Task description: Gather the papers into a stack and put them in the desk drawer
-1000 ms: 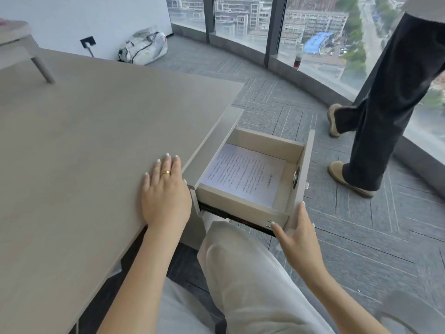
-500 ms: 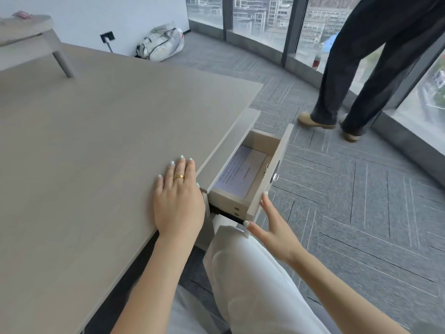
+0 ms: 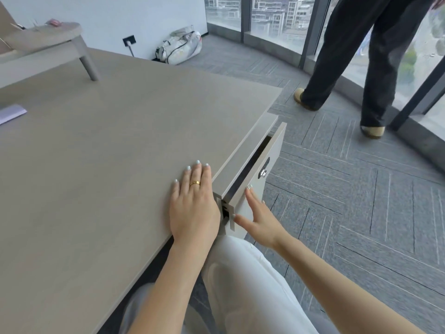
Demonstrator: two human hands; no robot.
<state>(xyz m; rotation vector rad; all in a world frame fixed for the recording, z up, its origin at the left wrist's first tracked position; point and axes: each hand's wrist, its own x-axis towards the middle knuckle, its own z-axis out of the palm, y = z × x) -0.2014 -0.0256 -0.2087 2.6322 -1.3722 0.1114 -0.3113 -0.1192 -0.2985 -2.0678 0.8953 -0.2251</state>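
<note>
The desk drawer under the right edge of the grey desk stands only a narrow crack out, its front panel nearly flush. The papers inside it are hidden. My right hand lies flat against the drawer front with fingers spread, holding nothing. On the desk top by the near right corner rests my left hand, palm down, fingers together, a gold ring on one finger.
A pale sheet corner shows at the desk's far left edge. A person in dark trousers stands on the carpet by the window, right of the drawer. A white bag lies against the far wall. My knees in white trousers are under the desk.
The drawer has slid from wide out, with the printed papers showing, to almost closed, my right hand pushing its front. The standing person stepped further away. My left hand stayed put.
</note>
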